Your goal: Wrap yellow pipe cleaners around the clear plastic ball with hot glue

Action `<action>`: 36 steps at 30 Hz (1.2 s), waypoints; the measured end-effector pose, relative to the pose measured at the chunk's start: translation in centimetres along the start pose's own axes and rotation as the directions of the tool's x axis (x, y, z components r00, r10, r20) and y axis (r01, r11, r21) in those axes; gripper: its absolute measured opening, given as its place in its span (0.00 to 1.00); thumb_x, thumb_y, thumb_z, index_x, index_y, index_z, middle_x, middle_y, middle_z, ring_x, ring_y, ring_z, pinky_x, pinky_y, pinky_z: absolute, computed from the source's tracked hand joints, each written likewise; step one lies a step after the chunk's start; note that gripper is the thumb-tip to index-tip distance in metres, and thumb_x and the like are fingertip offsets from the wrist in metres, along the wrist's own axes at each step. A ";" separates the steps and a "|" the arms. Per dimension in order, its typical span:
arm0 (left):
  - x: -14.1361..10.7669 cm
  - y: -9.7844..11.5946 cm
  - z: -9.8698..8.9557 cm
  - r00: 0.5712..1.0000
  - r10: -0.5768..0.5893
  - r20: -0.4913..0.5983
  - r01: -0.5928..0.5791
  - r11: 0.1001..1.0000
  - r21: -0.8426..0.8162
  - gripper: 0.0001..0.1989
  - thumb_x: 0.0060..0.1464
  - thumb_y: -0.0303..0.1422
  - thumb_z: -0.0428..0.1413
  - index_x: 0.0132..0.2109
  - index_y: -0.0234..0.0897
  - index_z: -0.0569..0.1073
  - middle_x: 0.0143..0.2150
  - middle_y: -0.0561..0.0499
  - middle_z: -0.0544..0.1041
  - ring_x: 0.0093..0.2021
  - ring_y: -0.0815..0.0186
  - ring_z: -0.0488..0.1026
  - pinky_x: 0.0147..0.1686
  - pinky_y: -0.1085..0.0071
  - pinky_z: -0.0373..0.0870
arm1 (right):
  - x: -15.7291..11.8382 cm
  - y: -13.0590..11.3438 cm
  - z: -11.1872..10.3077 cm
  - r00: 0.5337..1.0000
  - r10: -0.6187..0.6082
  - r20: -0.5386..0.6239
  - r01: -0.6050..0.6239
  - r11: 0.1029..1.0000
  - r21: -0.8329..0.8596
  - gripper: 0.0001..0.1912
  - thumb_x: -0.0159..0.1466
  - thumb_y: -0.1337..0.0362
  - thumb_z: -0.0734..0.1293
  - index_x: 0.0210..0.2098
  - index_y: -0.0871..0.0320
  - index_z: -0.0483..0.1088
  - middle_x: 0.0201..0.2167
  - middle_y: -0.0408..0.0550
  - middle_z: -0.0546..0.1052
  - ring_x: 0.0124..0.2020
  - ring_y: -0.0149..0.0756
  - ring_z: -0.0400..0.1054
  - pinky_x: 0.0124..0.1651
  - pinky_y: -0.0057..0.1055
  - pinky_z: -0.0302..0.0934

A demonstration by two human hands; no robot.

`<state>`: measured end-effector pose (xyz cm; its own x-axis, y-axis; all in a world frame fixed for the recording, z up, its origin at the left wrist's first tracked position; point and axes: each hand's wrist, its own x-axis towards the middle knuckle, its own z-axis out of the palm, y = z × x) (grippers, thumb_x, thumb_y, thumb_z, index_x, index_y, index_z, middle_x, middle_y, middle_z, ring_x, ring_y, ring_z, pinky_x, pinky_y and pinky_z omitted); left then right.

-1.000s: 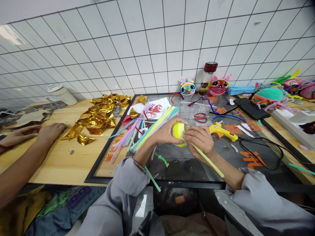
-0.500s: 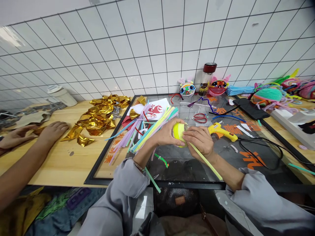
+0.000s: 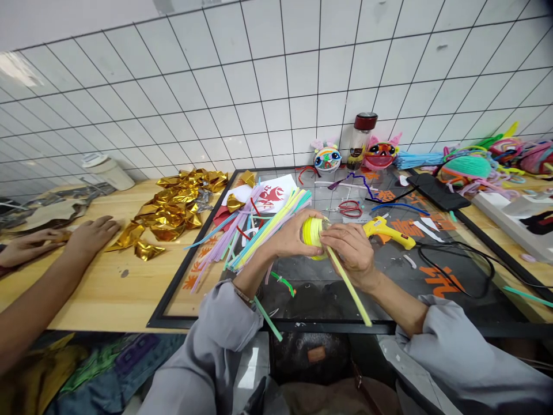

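My left hand [image 3: 288, 237] is wrapped round a ball wound with yellow pipe cleaner [image 3: 311, 231], thumb below and fingers over the top. At the ball's right side, my right hand [image 3: 352, 249] pinches a pale yellow pipe cleaner [image 3: 355, 295] against it; the loose tail slants down toward the table's front edge. My fingers hide the spot where strip and ball meet. Just left of my left hand lies a bundle of pastel pipe cleaners [image 3: 259, 233]. A yellow hot glue gun [image 3: 389, 231] rests to the right of my right hand.
Red-handled scissors [image 3: 351, 208] lie behind my hands. Decorated animal-face balls [image 3: 327, 157] and a glass bottle [image 3: 359, 141] stand by the wall. At left, another person's hand [image 3: 93, 233] rests near crumpled gold foil [image 3: 173, 207]. A black cable [image 3: 470, 291] curls at right.
The pipe cleaner's loose tail has swung left and points more steeply downward. My right hand has shifted slightly on the ball, which both hands keep holding.
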<state>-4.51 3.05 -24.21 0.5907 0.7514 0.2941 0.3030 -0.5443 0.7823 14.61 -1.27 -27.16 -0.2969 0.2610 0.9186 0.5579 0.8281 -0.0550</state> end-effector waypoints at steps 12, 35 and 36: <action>0.2 -0.7 0.2 0.979 -0.192 -0.072 0.177 0.967 -0.183 0.34 0.39 0.40 0.68 0.54 0.36 0.67 0.47 0.49 0.73 0.43 0.62 0.71 0.44 0.67 0.69 | 0.4 1.6 -0.8 0.930 0.367 0.006 -0.367 0.928 0.065 0.08 0.65 0.60 0.69 0.43 0.53 0.76 0.39 0.50 0.82 0.43 0.43 0.77 0.47 0.42 0.69; 0.9 -2.0 0.8 0.841 -0.497 -0.212 0.217 0.670 -0.710 0.34 0.31 0.34 0.68 0.48 0.38 0.67 0.37 0.57 0.73 0.37 0.71 0.71 0.42 0.73 0.68 | -1.5 9.1 -7.2 0.317 0.891 0.324 -0.298 0.418 -0.858 0.19 0.53 0.47 0.70 0.31 0.59 0.75 0.30 0.59 0.80 0.34 0.51 0.77 0.34 0.42 0.67; 0.9 -2.0 0.8 0.841 -0.503 -0.200 0.223 0.658 -0.720 0.34 0.31 0.34 0.68 0.48 0.38 0.67 0.37 0.57 0.74 0.37 0.70 0.72 0.42 0.73 0.68 | -1.7 9.4 -7.3 0.326 0.881 0.343 -0.300 0.440 -0.846 0.18 0.52 0.47 0.71 0.27 0.57 0.74 0.26 0.56 0.79 0.31 0.50 0.77 0.32 0.41 0.66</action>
<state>-3.97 4.47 -25.94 0.1949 0.9801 -0.0366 -0.2073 0.0776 0.9752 25.97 2.45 -26.41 0.1291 0.9847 0.1174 0.9906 -0.1335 0.0311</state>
